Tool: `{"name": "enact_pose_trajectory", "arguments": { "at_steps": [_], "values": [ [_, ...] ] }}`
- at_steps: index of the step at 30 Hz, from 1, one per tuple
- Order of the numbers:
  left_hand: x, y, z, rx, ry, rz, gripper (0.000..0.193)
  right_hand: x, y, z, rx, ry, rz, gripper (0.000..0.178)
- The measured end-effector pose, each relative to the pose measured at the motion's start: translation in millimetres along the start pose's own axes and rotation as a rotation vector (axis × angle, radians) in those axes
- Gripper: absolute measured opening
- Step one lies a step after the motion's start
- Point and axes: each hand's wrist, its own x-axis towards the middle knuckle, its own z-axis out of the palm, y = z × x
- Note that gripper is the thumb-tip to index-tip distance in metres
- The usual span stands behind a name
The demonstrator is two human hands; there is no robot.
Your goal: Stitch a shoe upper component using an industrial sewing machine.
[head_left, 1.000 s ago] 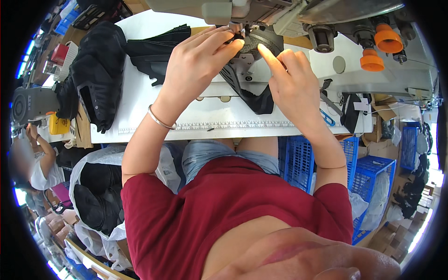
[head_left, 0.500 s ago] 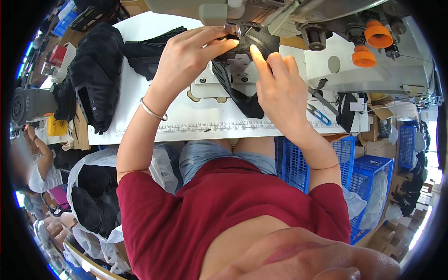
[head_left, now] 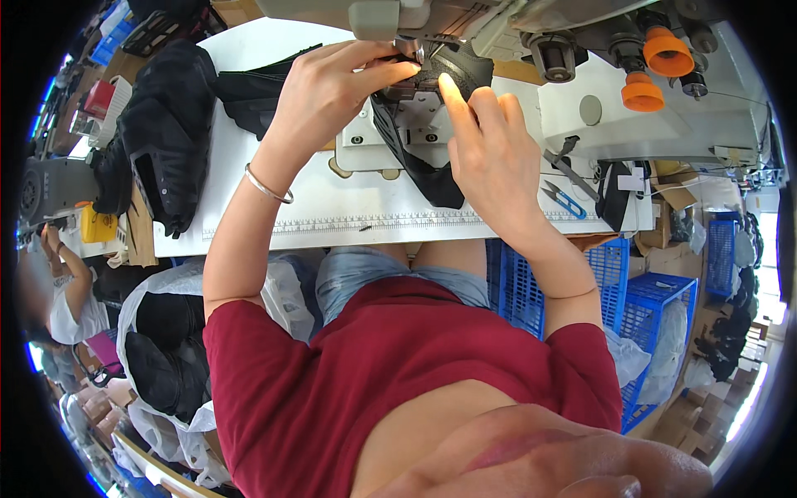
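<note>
Under the head of a sewing machine [head_left: 375,20] lies a black textured piece of material [head_left: 462,70], lit by a lamp near the needle. My left hand [head_left: 325,93] is closed in a pinch at its left edge, thumb and forefinger close to the presser foot. My right hand [head_left: 496,158] rests its outstretched forefinger on the material just right of the needle, the other fingers bent and holding nothing. A black strip [head_left: 415,159] hangs from the work toward me over the metal plate [head_left: 359,139]. The fingertips partly hide the stitching spot.
Black shoe-like pieces [head_left: 166,124] are piled at the table's left. A ruler strip [head_left: 349,222] runs along the front edge. Blue thread snips [head_left: 566,199] lie to the right. Orange thread cones [head_left: 664,51] stand on the machine. Blue crates [head_left: 656,290] and a bag of black pieces [head_left: 166,357] flank me.
The black material and both hands keep nearly the same place at the needle. The whole view has shifted slightly; I see no clear change of grip.
</note>
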Motion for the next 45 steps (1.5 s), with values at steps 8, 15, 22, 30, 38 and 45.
{"name": "enact_pose_trajectory", "arguments": {
  "at_steps": [8, 15, 22, 30, 38, 45],
  "values": [
    [-4, -7, 6, -0.035, 0.037, -0.010, 0.042, -2, -7, 5, 0.017, 0.000, 0.064, 0.060],
    [-6, -20, 10, -0.056, 0.035, 0.034, 0.046, 2, -14, 4, -0.051, 0.011, 0.033, 0.044],
    [-10, -26, 12, -0.066, -0.011, 0.009, 0.040, 7, -12, 6, -0.012, 0.018, 0.106, 0.053],
    [-15, -34, 17, -0.092, -0.044, -0.027, 0.046, 9, -8, 7, 0.026, 0.055, 0.109, 0.050],
    [-17, -39, 19, -0.110, -0.046, -0.065, 0.044, 9, -14, 5, -0.018, 0.019, 0.120, 0.051],
    [-15, -39, 22, -0.166, -0.042, -0.108, 0.038, 9, -14, 10, -0.051, 0.073, 0.048, 0.027]
  ]
}}
